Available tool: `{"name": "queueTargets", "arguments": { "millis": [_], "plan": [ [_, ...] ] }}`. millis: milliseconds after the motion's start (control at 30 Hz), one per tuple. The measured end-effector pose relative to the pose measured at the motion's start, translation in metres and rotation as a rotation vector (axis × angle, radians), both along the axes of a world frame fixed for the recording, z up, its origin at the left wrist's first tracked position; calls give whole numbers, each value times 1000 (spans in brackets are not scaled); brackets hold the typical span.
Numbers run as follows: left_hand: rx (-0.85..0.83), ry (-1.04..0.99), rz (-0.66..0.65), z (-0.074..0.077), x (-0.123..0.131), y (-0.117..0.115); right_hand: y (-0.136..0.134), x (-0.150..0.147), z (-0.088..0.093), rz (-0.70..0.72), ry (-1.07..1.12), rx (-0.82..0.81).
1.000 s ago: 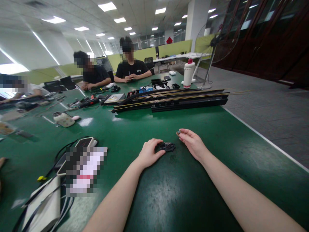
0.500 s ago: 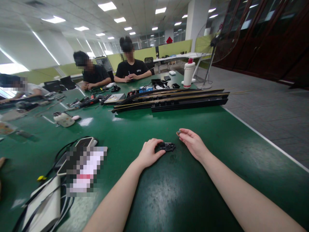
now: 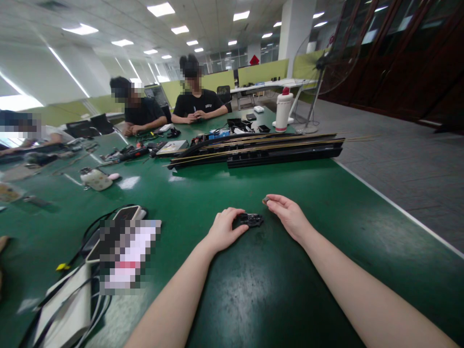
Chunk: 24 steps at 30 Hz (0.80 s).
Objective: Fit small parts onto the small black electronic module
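On the green table (image 3: 253, 280) lies a small black mechanical part (image 3: 253, 220) with fine metal bits showing along its top. My left hand (image 3: 226, 229) grips its left end between thumb and fingers. To the right and slightly above that part, my right hand (image 3: 288, 216) pinches a tiny greyish piece (image 3: 266, 199) at the fingertips. The piece is too small to name, and it is held apart from the black part.
Long black rails (image 3: 286, 153) with thin brass-coloured rods lie across the table ahead. A white bottle (image 3: 283, 112) stands behind them. At left are a phone (image 3: 114, 234), a white box (image 3: 67, 309) with cables, and a patterned cup (image 3: 96, 179). Several people sit beyond.
My right hand has shifted slightly left with the tiny piece, which is turned a little. My left hand and the black part have stayed in place.
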<state>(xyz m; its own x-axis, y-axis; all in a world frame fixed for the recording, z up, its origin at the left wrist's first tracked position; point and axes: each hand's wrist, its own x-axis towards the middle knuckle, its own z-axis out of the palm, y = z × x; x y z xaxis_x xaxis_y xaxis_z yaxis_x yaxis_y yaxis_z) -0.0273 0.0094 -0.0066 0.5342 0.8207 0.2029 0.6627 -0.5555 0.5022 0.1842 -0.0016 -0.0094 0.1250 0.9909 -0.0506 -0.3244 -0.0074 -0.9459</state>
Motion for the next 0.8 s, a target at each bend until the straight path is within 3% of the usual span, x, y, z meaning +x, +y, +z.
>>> {"name": "queueTargets", "arguments": {
  "millis": [333,800],
  "plan": [
    [3,-3,-6,-2,-1,0,-5,-7,5,92,-207,41],
    [6,-5,-10,-2,-2,1,-10,-10,2,167,-664,233]
  ]
}}
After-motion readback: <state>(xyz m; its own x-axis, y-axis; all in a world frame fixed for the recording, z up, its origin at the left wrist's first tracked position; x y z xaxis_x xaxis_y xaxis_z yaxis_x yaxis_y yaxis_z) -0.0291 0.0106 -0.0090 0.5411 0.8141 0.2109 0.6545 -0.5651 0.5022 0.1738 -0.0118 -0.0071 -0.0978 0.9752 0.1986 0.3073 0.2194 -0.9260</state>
